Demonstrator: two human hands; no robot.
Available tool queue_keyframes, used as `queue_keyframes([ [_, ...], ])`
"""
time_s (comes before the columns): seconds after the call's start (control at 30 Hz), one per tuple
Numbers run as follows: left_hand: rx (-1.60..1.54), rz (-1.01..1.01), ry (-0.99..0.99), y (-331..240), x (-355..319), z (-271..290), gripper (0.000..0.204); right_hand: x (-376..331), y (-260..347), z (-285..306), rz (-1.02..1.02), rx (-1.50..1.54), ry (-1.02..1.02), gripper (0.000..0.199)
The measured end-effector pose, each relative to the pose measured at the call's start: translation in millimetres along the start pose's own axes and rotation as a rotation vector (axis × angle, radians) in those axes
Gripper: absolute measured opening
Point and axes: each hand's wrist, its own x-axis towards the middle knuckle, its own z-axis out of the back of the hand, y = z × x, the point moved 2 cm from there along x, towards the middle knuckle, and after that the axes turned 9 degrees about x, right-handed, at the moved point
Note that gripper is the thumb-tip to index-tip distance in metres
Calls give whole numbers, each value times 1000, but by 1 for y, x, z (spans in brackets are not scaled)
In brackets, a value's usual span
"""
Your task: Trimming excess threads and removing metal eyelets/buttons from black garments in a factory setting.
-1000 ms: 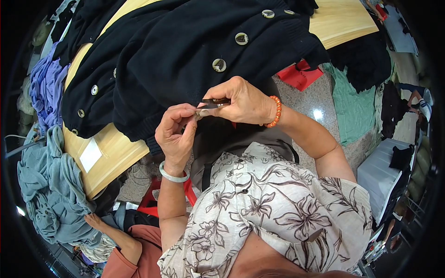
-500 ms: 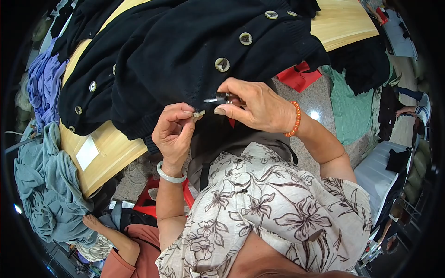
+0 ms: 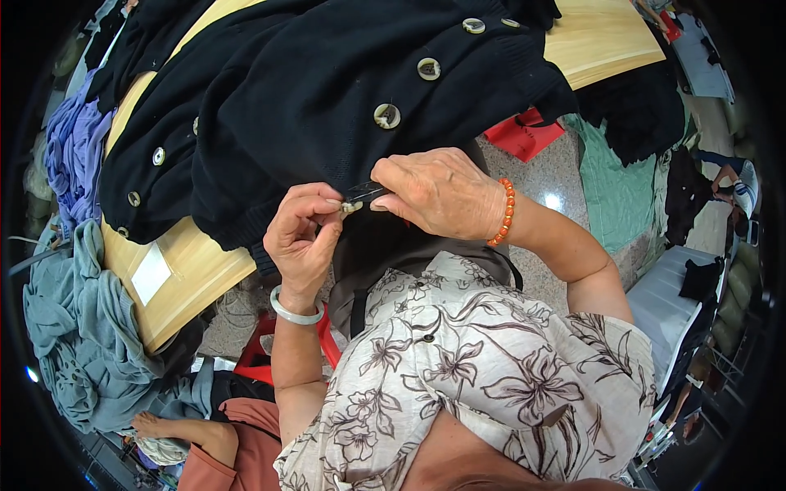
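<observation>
My left hand (image 3: 300,227) pinches a pale button (image 3: 351,208) between thumb and fingertips, by the near edge of a black knitted cardigan (image 3: 303,98). From the right, my right hand (image 3: 446,195) is closed round small thread snips (image 3: 364,193). The narrow metal blades point left and reach the button; whether they touch it or a thread there is too small to tell. Most of the snips' handle is hidden by my fingers. Several large marbled buttons, one of them a round button (image 3: 387,116), lie along the cardigan beyond my hands.
The cardigan covers much of a wooden table (image 3: 188,286), where a white paper (image 3: 152,276) lies. Grey-green garments (image 3: 90,327) and purple cloth (image 3: 75,164) hang at the left. A co-worker's arm (image 3: 184,434) is at lower left. A red bag (image 3: 524,135) and green cloth (image 3: 614,188) lie at right.
My right hand has moved slightly left and turned, bringing the snips' blades up to the button. My left hand keeps its pinch. The co-worker's hand at lower left has shifted.
</observation>
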Motion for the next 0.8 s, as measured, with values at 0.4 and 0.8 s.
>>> queue_keyframes([
  [0.4,-49,19,-2,4,0,-1,23,1,1,-2,153,-95,-70,20],
  [0.8,-67,38,12,4,0,-1,21,-5,1,3,140,-132,-98,23],
])
